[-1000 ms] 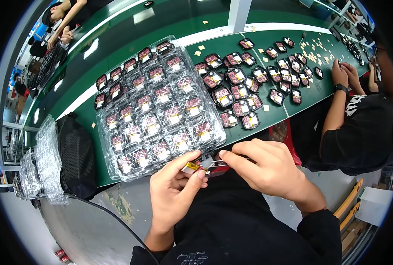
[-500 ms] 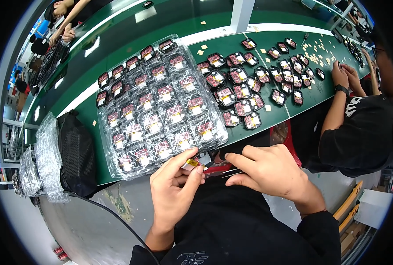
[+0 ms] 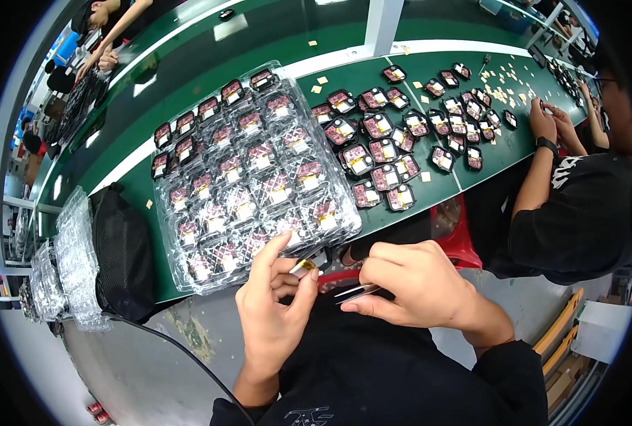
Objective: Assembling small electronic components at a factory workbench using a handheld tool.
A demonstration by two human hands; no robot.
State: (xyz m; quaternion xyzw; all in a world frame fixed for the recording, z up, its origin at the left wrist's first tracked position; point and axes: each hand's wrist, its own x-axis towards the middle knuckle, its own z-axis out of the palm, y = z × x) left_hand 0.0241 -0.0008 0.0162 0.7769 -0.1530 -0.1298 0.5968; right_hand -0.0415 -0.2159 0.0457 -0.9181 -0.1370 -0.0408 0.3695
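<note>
My left hand (image 3: 267,316) is closed on a small black-cased electronic unit, its thumb against the silver battery with yellow tape (image 3: 302,268). The index finger is raised off the part. Part of the dark casing (image 3: 319,256) shows beyond the thumb; the fingers hide the rest. To the right, my right hand (image 3: 422,284) grips metal tweezers (image 3: 358,292), whose tips point left, below the unit and apart from it. Just beyond my left hand lies a clear plastic tray (image 3: 349,216) with several rows of similar units in its pockets.
Many loose black units (image 3: 383,150) lie on the green table (image 3: 440,188) right of the tray, with small beige pieces scattered farther off. A co-worker (image 3: 571,206) sits at the right. A black mesh bag (image 3: 121,252) and bubble wrap (image 3: 78,248) are at the left.
My left index finger has lifted off the unit, which is tilted differently. The tweezers have swung lower and leftward, and more of them shows. My head view has shifted slightly.
</note>
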